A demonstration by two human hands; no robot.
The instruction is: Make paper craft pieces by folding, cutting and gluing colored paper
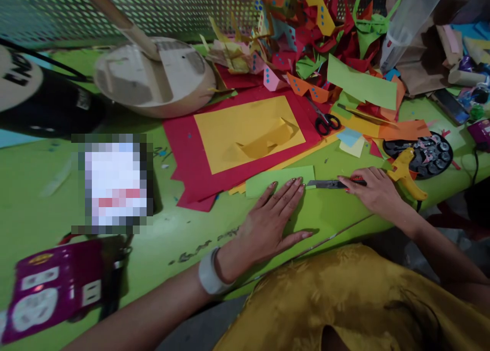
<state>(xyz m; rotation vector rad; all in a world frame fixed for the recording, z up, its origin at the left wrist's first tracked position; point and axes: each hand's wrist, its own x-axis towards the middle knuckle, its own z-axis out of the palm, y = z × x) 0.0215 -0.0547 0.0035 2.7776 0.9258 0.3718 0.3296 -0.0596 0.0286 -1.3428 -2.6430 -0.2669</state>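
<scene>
My left hand [270, 223] lies flat with its fingers stretched out, the fingertips on the lower edge of a light green paper strip [283, 175]. My right hand [373, 190] is wrapped round a box cutter [329, 184], whose blade points left and reaches the right end of the green strip. Just behind the strip, a yellow sheet [218, 142] with a folded yellow paper piece [268, 139] on it rests on red paper [179, 162]. Black-handled scissors [325, 122] lie at the red paper's right side.
Folded coloured paper pieces [306, 50] are heaped at the back. A yellow glue gun [406, 175] lies beyond my right hand. A round lamp-like object [179, 106] stands back left; a purple power box [57, 284] sits front left.
</scene>
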